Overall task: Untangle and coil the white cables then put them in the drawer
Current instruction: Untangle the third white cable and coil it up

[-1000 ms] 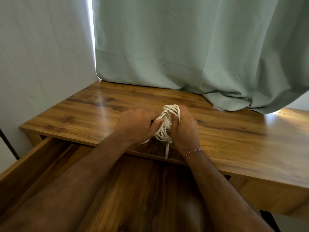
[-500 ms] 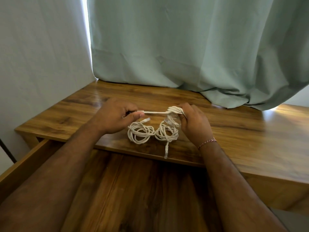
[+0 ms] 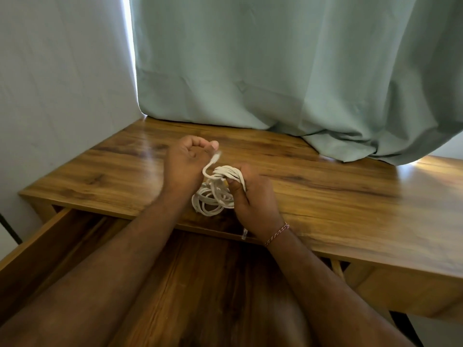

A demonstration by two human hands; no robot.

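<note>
A bundle of white cables (image 3: pixel 213 196) lies looped on the wooden desk (image 3: pixel 325 196) near its front edge. My right hand (image 3: pixel 253 199) grips the top of the coils, fingers wrapped through them. My left hand (image 3: pixel 188 164) is raised beside it and pinches a free cable end with its plug between thumb and finger; that strand curves down into the bundle. Another plug end (image 3: pixel 244 233) hangs over the desk edge by my right wrist. Below my forearms the wooden drawer (image 3: pixel 47 236) stands pulled out.
A green curtain (image 3: pixel 300 71) hangs behind and rests on the desk's back right part. A pale wall (image 3: pixel 62 83) closes off the left side. The drawer's left wall runs toward me at the lower left.
The two loops that lay side by side are gathered into one bundle. My left hand has moved from pulling a strand out to the left to lifting the plug end above the coils.
</note>
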